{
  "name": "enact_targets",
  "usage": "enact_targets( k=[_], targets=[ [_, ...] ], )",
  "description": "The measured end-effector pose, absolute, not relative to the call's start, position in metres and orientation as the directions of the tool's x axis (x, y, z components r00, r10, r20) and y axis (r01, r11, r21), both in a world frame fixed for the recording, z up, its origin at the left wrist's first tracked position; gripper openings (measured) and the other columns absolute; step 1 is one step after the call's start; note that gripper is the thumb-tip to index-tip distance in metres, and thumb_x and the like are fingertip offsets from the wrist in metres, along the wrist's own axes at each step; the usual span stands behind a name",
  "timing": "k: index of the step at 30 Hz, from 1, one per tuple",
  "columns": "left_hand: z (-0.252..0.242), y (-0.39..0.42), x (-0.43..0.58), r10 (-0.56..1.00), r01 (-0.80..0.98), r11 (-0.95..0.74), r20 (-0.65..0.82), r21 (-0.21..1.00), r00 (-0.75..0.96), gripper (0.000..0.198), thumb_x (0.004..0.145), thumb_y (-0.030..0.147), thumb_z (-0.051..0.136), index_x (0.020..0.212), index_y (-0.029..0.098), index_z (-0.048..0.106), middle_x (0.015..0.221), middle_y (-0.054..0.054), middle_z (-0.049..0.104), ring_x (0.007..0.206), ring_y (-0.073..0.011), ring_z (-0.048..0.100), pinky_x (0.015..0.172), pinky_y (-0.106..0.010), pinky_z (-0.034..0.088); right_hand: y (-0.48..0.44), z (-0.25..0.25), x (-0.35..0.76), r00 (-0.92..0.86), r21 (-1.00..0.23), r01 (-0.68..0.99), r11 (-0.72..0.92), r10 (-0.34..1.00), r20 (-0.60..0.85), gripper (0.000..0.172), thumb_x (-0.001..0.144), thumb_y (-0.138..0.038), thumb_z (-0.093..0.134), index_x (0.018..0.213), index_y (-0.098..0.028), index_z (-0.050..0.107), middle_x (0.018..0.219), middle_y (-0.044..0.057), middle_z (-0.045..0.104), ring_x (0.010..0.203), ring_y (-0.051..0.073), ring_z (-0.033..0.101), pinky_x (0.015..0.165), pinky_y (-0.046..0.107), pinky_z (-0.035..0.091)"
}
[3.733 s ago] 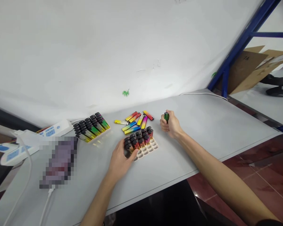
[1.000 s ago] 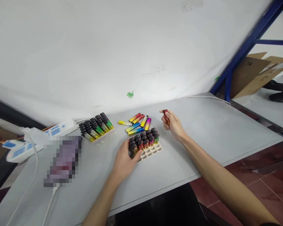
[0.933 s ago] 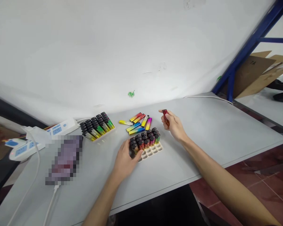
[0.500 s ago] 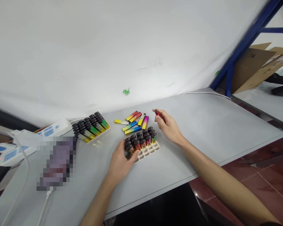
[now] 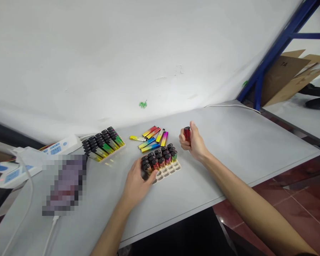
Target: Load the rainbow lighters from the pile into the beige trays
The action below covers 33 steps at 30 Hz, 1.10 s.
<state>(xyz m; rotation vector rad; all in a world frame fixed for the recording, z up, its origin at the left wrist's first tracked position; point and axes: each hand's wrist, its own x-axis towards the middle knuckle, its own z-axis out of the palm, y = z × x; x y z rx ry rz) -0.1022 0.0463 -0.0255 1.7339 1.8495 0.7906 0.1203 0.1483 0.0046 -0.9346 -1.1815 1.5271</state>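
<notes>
My right hand (image 5: 193,141) is closed round a red lighter (image 5: 187,133), its black top upward and thumb raised beside it. It is above the table, right of the cream tray (image 5: 167,175). Several black-topped lighters (image 5: 158,155) stand upright in the tray's back rows, while bare slots show along its front. My left hand (image 5: 138,179) grips the tray's left end, thumb in front and fingers behind the lighters there. Just behind the tray, several loose lighters (image 5: 148,143) in red, yellow, blue and pink lie flat on the table.
A second tray (image 5: 112,154) full of green-yellow lighters stands at the left. Farther left are power strips (image 5: 57,147), a blurred-out device (image 5: 66,181) with a white cable (image 5: 51,231). A wall (image 5: 160,53) bounds the table (image 5: 229,142); a blue frame (image 5: 269,53) rises at right.
My right hand has turned upright and moved slightly right, bringing the red lighter's top up into view. My left hand and the tray have stayed put.
</notes>
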Motion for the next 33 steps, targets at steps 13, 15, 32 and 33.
enact_targets(
  k=[13,15,32,33],
  targets=[
    [-0.026,0.046,-0.103,0.996,0.715,0.021,0.045,0.699,-0.072,0.042,0.084,0.042,0.061,0.12,0.023,0.053,0.112,-0.007,0.069,0.104,-0.0259,0.065,0.09,-0.041,0.05,0.152,0.001,0.123,-0.186,-0.938,-0.294,-0.184,0.974,-0.133,0.051,0.088,-0.062,0.033,0.055,-0.024,0.026,0.045,-0.008,0.016,0.042,0.008,0.008,0.04,0.023,0.009],
    [-0.026,0.046,-0.102,0.996,0.717,0.02,0.046,0.697,-0.072,0.042,0.083,0.042,0.061,0.12,0.023,0.053,0.112,-0.007,0.069,0.105,-0.026,0.065,0.09,-0.041,0.05,0.154,-0.001,0.124,-0.198,-0.938,-0.288,-0.193,0.97,-0.139,0.053,0.087,-0.064,0.036,0.055,-0.024,0.027,0.045,-0.009,0.015,0.042,0.008,0.008,0.04,0.023,0.009],
    [-0.035,0.039,-0.109,0.996,0.641,-0.059,0.09,0.765,-0.017,0.075,0.084,0.043,0.063,0.146,0.021,0.028,0.141,-0.014,0.051,0.131,-0.0266,0.05,0.11,-0.045,0.04,0.124,-0.014,0.145,-0.077,-0.948,0.239,0.208,0.978,0.195,0.039,0.09,-0.058,0.05,0.091,-0.02,0.059,0.077,0.0,0.056,0.077,0.016,0.056,0.073,0.029,0.045],
    [-0.036,0.036,-0.11,0.996,0.655,-0.067,0.094,0.753,-0.006,0.076,0.085,0.044,0.062,0.147,0.02,0.026,0.143,-0.015,0.048,0.133,-0.0273,0.048,0.111,-0.046,0.039,0.116,-0.009,0.15,-0.083,-0.909,0.342,0.239,0.971,0.225,0.035,0.088,-0.055,0.056,0.089,-0.02,0.06,0.082,0.001,0.059,0.081,0.016,0.057,0.075,0.03,0.045]
  ],
)
